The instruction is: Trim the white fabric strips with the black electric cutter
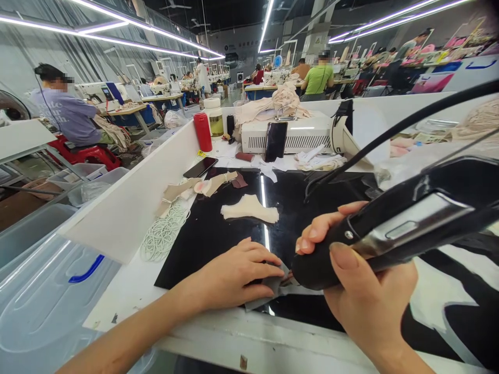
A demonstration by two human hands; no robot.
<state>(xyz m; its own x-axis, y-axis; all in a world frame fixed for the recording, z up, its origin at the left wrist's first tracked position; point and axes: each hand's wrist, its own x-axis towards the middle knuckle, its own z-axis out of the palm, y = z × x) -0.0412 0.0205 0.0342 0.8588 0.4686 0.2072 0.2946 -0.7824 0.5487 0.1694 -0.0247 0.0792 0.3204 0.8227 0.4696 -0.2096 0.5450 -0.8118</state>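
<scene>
My left hand (244, 272) lies palm down at the black mat's front edge. Its fingers are stretched out and press on a small grey piece of fabric (273, 284). Around a black hand tool (401, 228) with a silver lever, my right hand (366, 291) is closed. The tool's narrow tip points left and meets or nearly meets the fabric beside my left fingertips; the exact contact is hidden. Beyond my hands, a cream shaped fabric piece (250, 209) rests on the glossy black mat (218, 234).
A bundle of pale cord (166, 234) and beige scraps (183, 189) lie left. A phone (200, 167), red bottle (202, 132) and white vented machine (304, 136) stand behind. A black cable (382, 140) arches overhead at right. Low white walls (128, 208) bound the table.
</scene>
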